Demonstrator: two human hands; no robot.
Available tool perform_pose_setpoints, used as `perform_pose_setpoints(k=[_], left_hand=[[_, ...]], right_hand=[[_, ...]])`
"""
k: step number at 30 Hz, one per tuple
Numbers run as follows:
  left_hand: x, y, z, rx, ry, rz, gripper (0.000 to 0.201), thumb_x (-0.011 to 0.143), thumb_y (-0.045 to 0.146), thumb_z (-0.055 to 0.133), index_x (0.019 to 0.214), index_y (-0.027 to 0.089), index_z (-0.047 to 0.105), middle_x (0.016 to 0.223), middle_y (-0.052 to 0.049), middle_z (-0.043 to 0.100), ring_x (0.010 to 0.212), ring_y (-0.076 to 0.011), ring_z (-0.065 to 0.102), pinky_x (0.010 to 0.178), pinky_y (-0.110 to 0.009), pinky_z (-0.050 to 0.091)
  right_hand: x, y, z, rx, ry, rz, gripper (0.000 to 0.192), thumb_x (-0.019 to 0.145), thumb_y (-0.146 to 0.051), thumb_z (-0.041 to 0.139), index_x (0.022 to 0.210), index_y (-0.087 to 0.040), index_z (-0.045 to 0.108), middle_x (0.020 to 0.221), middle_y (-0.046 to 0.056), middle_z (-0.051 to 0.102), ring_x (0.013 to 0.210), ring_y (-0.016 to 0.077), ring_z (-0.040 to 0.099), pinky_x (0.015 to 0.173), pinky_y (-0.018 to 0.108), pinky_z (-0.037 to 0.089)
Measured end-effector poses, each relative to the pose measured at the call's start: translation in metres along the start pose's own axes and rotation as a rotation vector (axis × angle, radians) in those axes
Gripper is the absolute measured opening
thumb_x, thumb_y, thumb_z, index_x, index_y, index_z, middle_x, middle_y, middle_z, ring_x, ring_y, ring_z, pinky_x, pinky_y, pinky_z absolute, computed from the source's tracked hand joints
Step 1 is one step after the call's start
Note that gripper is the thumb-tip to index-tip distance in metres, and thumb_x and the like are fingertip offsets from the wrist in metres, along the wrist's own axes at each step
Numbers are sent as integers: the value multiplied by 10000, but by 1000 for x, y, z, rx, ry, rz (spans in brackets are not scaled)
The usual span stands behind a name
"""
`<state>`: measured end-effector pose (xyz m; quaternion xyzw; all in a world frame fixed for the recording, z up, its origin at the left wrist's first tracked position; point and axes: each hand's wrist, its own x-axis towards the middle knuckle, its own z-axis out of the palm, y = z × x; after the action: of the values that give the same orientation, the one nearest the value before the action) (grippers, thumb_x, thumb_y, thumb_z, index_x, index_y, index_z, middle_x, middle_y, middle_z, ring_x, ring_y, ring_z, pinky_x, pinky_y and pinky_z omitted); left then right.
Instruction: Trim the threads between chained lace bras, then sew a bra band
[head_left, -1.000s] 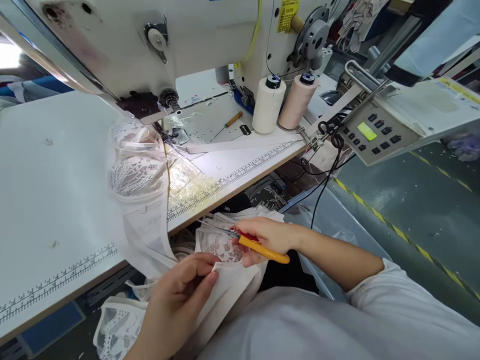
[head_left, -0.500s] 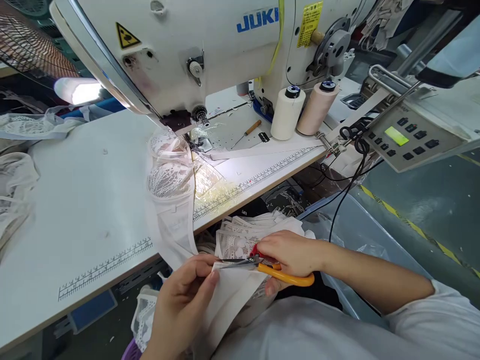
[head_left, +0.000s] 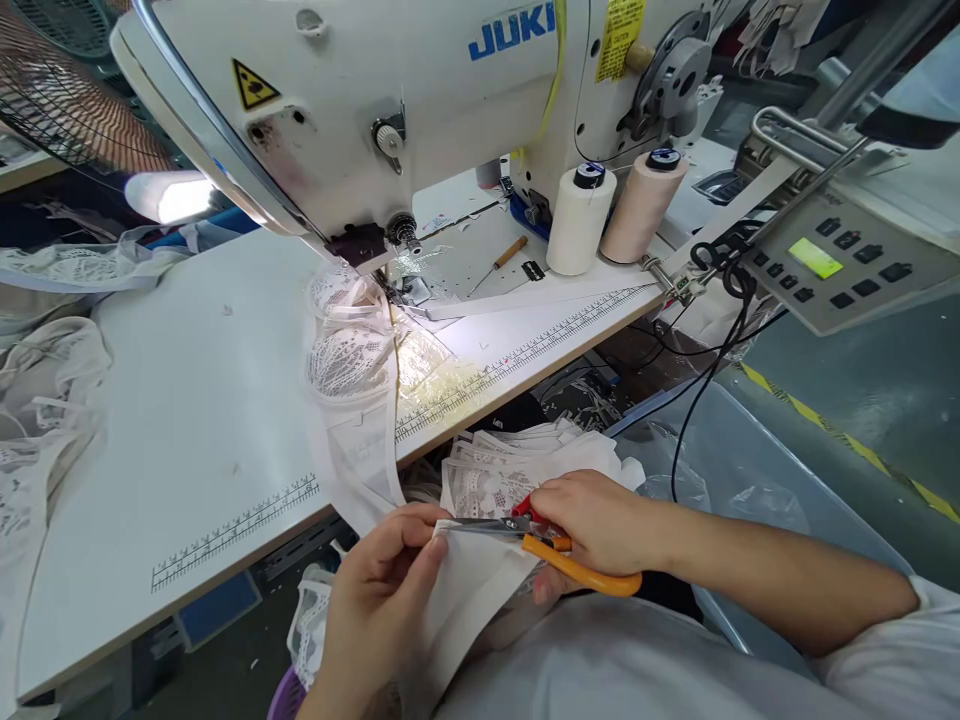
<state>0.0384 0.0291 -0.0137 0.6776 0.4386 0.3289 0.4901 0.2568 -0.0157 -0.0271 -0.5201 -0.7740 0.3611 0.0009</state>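
My right hand [head_left: 592,520] is wrapped round a pair of scissors [head_left: 577,570] with orange handles and a bit of red near the pivot. Their blades point left, along the upper edge of a white fabric piece [head_left: 480,570] over my lap. At the blade tips, my left hand [head_left: 390,580] pinches that edge between thumb and fingers. Beyond my right hand lies a stack of white lace pieces [head_left: 487,480]. A lace bra [head_left: 349,350] rests under the sewing machine's needle area, its band hanging over the table edge.
The sewing machine [head_left: 337,100] stands over the white table [head_left: 195,400]. Two thread cones [head_left: 581,225], a wooden-handled awl [head_left: 510,252] and a razor blade [head_left: 533,271] are beside it. More lace garments [head_left: 52,390] lie at left. A plastic bin [head_left: 810,480] and hanging cables [head_left: 720,360] are at right.
The view has shifted slightly, so everything sits a little farther right. The scissor blades look closer together on the fabric edge. Both hands keep their grips.
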Motion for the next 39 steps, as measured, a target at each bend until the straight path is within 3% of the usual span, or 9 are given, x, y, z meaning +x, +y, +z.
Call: perform_pose_setpoints(k=[6, 14, 22, 27, 30, 34, 39], left_hand=[[-1, 2, 0, -58, 36, -69, 133, 725, 166, 607, 595, 192, 594, 773, -37, 643, 711, -164, 592, 594, -213, 469], [-2, 5, 4, -149, 65, -174, 116, 714, 186, 639, 604, 205, 606, 796, -26, 635, 751, -165, 570, 639, -228, 434], [-2, 12, 9, -174, 84, -247, 121, 683, 201, 658, 575, 206, 605, 767, -16, 625, 743, -164, 550, 612, -229, 407], [-2, 13, 9, -198, 83, -265, 116, 671, 206, 665, 570, 208, 609, 769, -11, 628, 734, -157, 546, 609, -224, 406], [-1, 13, 9, -196, 95, -283, 126, 659, 224, 676, 559, 201, 602, 757, -13, 622, 721, -159, 541, 611, -230, 409], [-1, 16, 10, -189, 97, -314, 157, 654, 269, 686, 556, 191, 593, 731, -20, 609, 700, -166, 535, 578, -237, 399], [0, 16, 10, -205, 140, -339, 195, 641, 301, 701, 543, 179, 585, 740, -31, 609, 712, -166, 530, 592, -231, 400]], right_hand=[[0, -5, -2, 29, 1, 40, 459, 689, -610, 556, 750, -154, 566, 738, 78, 624, 658, 207, 572, 533, 268, 355], [2, 0, 10, 45, 45, -5, 393, 728, -554, 564, 703, -161, 570, 683, 58, 627, 634, 197, 571, 522, 271, 342], [0, -3, -1, 44, 21, 9, 347, 726, -510, 573, 714, -164, 550, 710, 63, 620, 628, 195, 562, 499, 260, 334], [4, -4, 3, 81, -14, 37, 341, 712, -485, 610, 635, -171, 504, 645, 42, 581, 600, 168, 531, 488, 244, 318], [4, 1, 7, 153, 56, 34, 391, 685, -504, 626, 579, -186, 424, 590, 5, 509, 561, 142, 471, 484, 241, 302], [1, 11, 6, 295, 244, -1, 435, 704, -541, 578, 600, -206, 320, 590, -30, 405, 529, 109, 363, 488, 237, 286], [-1, 14, 8, 528, 386, -132, 412, 703, -538, 565, 649, -206, 327, 663, -21, 401, 570, 107, 347, 503, 236, 319]])
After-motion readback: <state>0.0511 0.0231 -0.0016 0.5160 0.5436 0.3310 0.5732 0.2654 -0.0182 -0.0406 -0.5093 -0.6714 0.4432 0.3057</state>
